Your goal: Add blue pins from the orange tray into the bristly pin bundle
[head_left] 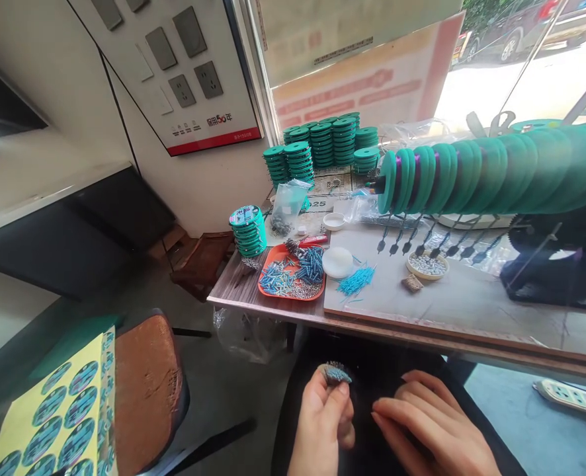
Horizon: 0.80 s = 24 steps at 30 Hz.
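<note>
Above my lap, my left hand [325, 413] is closed, with thumb and fingers pinching a small bunch of grey-blue pieces [338, 374] that stands out past the fingertips. Just to its right is my right hand [429, 420], apart from the left. Its thumb and forefinger tips are pressed close together while the other fingers curve loosely; anything between the tips is too small to make out. On the table in front, an orange tray [293, 297] holds dark blue ridged pieces, lighter blue pieces and small silvery bits.
A row of green spools [452, 175] hangs over the table, with dark weights on threads below. Bright blue sticks [356, 281], a white lid [337, 262] and a shallow dish [428, 274] lie nearby. Stacked green spools [323, 142] stand behind. A brown chair [147, 390] carries a label sheet.
</note>
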Motion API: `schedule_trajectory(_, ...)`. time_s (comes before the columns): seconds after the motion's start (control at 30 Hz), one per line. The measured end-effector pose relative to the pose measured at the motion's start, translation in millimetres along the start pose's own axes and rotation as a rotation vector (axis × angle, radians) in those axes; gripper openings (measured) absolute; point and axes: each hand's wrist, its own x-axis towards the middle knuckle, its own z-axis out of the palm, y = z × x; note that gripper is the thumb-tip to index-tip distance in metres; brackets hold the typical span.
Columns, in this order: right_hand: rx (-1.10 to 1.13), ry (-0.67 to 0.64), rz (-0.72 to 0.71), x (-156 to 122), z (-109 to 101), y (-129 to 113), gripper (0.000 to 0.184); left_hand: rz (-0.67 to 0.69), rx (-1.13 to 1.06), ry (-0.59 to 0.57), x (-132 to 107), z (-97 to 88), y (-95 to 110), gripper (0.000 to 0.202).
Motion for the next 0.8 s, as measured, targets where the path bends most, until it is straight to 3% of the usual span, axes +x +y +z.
schedule_trajectory(0.23, 0.003, -0.018, -0.004, -0.9, 1.4, -0.3, 0.016, -0.09, -0.099, -0.021, -1.0, 0.5, 2.5, 0.043)
schedule_trajectory(0.4, 0.06, 0.055, 0.046, -1.3, 6.1, -1.2, 0.015, -0.02, -0.022, 0.016, -1.8, 1.2, 1.5, 0.044)
schedule_trajectory(0.8, 0.069, 0.053, 0.069, -2.1, 6.3, -2.5, 0.015, 0.031, 0.054, 0.043, -2.2, 2.3, -1.6, 0.05)
